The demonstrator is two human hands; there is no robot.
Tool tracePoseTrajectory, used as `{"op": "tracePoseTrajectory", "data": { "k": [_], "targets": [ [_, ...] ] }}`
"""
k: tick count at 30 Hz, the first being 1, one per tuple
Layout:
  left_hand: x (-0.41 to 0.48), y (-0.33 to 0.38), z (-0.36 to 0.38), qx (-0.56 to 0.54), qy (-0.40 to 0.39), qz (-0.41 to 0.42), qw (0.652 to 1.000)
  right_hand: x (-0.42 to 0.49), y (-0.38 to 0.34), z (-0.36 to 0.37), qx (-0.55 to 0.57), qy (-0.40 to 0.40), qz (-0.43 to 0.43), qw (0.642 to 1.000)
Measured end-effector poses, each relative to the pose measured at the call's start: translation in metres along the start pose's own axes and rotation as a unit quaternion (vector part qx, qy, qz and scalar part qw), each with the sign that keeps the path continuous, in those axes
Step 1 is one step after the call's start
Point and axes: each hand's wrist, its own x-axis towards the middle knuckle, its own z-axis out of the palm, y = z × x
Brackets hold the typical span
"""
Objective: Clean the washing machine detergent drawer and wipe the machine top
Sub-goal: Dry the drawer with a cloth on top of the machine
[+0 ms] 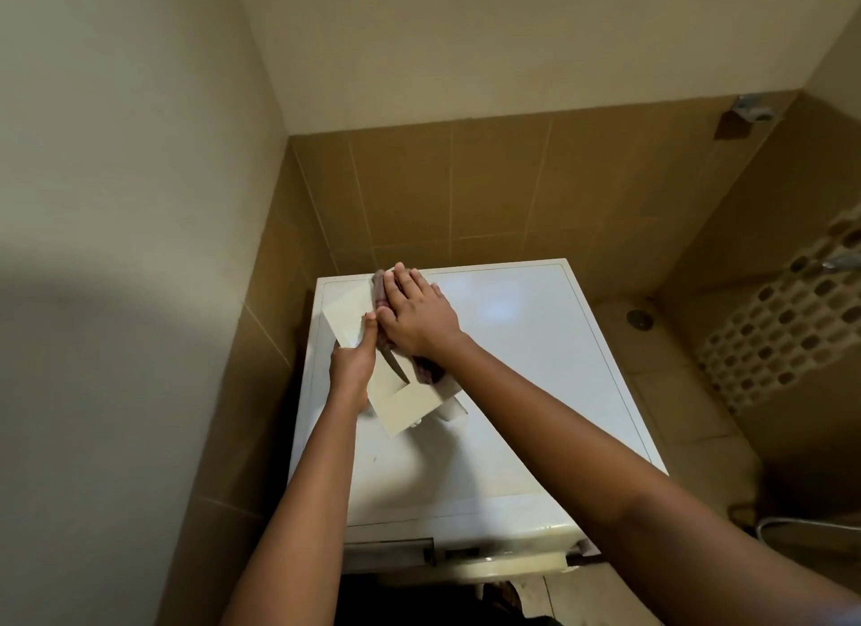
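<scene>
The drawer (396, 378), pulled out of its slot (389, 551) at the front, lies tilted on the far left part of the machine top (512, 369), close to the left edge. The main risk, as I judge it, is the drawer sliding off that edge or toward the wall if the right hand pushes too hard, since only 1 hand braces it. A second risk is the cloth (379, 294) snagging in a compartment and dragging the drawer askew. Dirty water could also drip onto the top, which needs wiping afterwards anyway.

The left hand (351, 362) is closed around the drawer's near left side, its thumb stretched along the rim, gripping it steady. The right hand (417, 315) is spread nearly flat, fingers extended, palm pressing the dark reddish cloth down onto the drawer; it pins the cloth rather than clenching it.
</scene>
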Motion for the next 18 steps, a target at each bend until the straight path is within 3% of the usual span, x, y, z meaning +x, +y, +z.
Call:
{"op": "tracePoseTrajectory", "data": {
  "k": [4, 10, 18],
  "targets": [
    [0.0, -0.004, -0.002, -0.017, 0.009, 0.015, 1.0, 0.032, -0.005, -0.002, 0.025, -0.002, 0.027, 0.999],
    [0.004, -0.007, -0.001, -0.035, 0.03, 0.001, 0.999, 0.041, 0.007, -0.009, 0.222, 0.014, 0.172, 0.96],
    [0.002, -0.006, 0.003, -0.092, 0.029, -0.045, 0.994, -0.037, 0.033, -0.012, 0.266, -0.004, 0.167, 0.949]
  ]
}}
